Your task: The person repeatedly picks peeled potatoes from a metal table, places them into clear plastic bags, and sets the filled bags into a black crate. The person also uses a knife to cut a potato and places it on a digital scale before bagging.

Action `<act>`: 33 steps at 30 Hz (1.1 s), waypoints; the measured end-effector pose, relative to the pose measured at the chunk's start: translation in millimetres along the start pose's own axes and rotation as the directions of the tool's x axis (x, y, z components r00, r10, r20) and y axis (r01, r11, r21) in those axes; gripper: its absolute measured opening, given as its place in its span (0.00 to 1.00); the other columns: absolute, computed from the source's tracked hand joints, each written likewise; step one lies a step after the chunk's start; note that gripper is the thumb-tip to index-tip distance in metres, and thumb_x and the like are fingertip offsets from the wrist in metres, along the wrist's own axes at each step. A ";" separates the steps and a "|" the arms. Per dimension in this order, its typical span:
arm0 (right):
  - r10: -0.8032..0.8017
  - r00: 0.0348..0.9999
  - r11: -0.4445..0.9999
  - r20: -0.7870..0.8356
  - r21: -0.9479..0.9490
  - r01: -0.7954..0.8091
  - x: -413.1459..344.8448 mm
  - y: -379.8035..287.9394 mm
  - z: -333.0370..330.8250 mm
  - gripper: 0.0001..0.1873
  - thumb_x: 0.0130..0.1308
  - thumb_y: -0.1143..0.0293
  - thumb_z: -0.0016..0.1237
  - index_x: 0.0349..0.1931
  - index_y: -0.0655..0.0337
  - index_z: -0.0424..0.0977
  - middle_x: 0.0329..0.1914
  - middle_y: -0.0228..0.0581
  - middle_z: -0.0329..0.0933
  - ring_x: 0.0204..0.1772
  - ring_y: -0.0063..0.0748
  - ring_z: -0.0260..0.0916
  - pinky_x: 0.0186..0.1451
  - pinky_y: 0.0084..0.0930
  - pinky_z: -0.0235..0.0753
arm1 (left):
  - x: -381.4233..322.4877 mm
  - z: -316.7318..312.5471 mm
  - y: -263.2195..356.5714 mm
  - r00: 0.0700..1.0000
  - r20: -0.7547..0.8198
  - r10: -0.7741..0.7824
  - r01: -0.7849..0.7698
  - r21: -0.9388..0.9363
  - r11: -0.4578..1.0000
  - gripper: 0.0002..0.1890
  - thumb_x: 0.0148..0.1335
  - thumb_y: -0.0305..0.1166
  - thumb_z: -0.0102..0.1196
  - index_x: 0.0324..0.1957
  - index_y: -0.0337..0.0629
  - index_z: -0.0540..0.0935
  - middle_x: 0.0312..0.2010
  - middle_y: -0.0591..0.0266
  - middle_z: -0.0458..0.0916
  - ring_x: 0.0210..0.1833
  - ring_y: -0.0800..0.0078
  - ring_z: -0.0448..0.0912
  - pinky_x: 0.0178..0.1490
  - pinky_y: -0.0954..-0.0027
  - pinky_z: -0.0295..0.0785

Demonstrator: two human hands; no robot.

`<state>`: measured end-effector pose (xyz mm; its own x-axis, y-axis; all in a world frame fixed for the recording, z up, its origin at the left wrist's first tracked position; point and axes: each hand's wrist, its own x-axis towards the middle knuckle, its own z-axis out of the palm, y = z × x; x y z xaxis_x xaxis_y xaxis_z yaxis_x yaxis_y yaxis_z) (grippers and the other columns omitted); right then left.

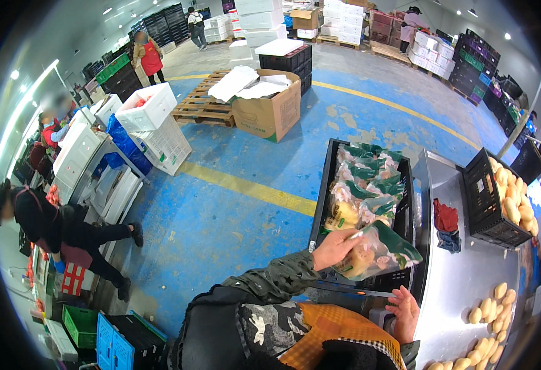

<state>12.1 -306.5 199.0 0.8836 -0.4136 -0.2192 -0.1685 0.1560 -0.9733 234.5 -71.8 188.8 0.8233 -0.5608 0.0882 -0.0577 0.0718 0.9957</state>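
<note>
My left hand (336, 250) grips the upper edge of a clear and green plastic bag (360, 259) with potatoes showing inside it. That bag hangs over the near end of a black plastic crate (324, 185). Several similar filled potato bags (365, 182) lie in rows toward the crate's far end. Close to the crate's near right corner, my right hand (405, 311) is held with its fingers apart and nothing in it. Beside it runs a stainless steel table (441, 286), where loose potatoes (487, 310) lie near the right edge.
A black crate of potatoes (487, 203) stands tilted on the table, near red and dark cloths (446, 217). Across the blue floor are a cardboard box (268, 111), a wooden pallet (203, 104) and white foam boxes (148, 108). A person (67, 226) bends at the left.
</note>
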 end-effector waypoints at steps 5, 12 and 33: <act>0.035 0.999 0.999 0.025 0.014 -0.035 -1.2 3.2 -5.5 0.21 0.79 0.63 0.41 0.64 0.68 0.69 0.55 0.46 0.78 0.50 0.31 0.77 0.48 0.27 0.80 | -0.4 -12.6 -3.6 0.988 -0.152 -0.020 0.017 -0.024 1.000 0.18 0.76 0.40 0.50 0.47 0.32 0.81 0.35 0.70 0.80 0.40 0.84 0.71 0.44 0.74 0.70; 0.060 0.998 0.998 0.018 -0.009 -0.060 -1.1 6.6 -5.4 0.19 0.78 0.65 0.43 0.63 0.65 0.71 0.53 0.43 0.79 0.48 0.29 0.77 0.46 0.26 0.80 | -1.5 -19.6 -13.4 0.973 -0.229 -0.021 0.012 -0.042 0.999 0.18 0.76 0.40 0.50 0.48 0.32 0.81 0.36 0.71 0.79 0.41 0.85 0.70 0.45 0.76 0.69; 0.100 0.995 0.993 -0.006 -0.066 -0.100 -8.6 23.9 -15.3 0.18 0.77 0.67 0.43 0.62 0.66 0.71 0.53 0.41 0.79 0.50 0.28 0.77 0.50 0.26 0.79 | -3.0 -18.6 -29.8 0.941 -0.305 -0.149 0.040 -0.335 0.941 0.17 0.77 0.39 0.49 0.48 0.33 0.82 0.37 0.66 0.84 0.37 0.79 0.77 0.42 0.72 0.73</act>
<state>-6.2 -312.9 176.6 0.8599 -0.4012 -0.3158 -0.2846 0.1368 -0.9488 244.3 -56.9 158.3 0.9552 -0.2868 -0.0733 0.1680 0.3213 0.9320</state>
